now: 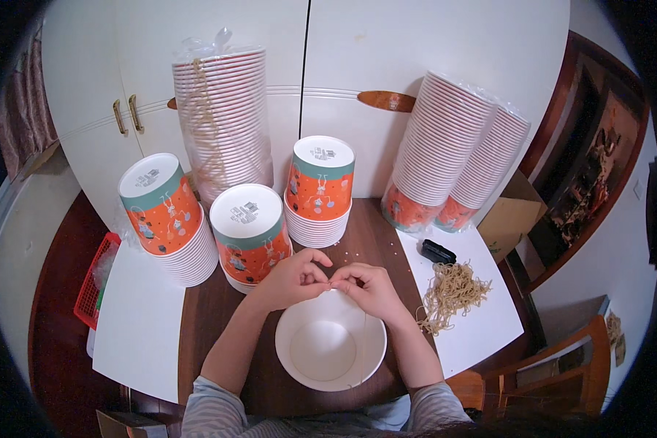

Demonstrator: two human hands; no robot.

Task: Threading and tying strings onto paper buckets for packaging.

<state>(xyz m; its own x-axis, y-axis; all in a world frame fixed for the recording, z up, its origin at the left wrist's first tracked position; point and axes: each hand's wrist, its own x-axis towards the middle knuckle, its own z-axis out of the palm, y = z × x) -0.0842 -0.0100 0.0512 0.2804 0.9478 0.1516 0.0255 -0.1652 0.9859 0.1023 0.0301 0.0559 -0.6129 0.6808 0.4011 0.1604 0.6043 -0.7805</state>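
Note:
A white paper bucket (325, 350) stands before me on the dark tabletop, its open mouth facing up. At its far rim my left hand (299, 279) and my right hand (365, 286) meet, thumbs and fingertips pinched together. What lies between the fingertips is too small to make out. A faint thin strand seems to run down the bucket's right inner side. Beyond my left hand stands a stack of upside-down buckets (248, 230), orange and green with white bases. A tangled pile of tan cords (456, 293) lies right of my right hand.
Two more short bucket stacks, left (164, 212) and middle (320, 186), stand farther back. Tall wrapped stacks, left (223, 117) and right (445, 139), lean near white cabinet doors (343, 58). A black object (438, 252) lies by the cords. A wooden chair (595, 358) stands right.

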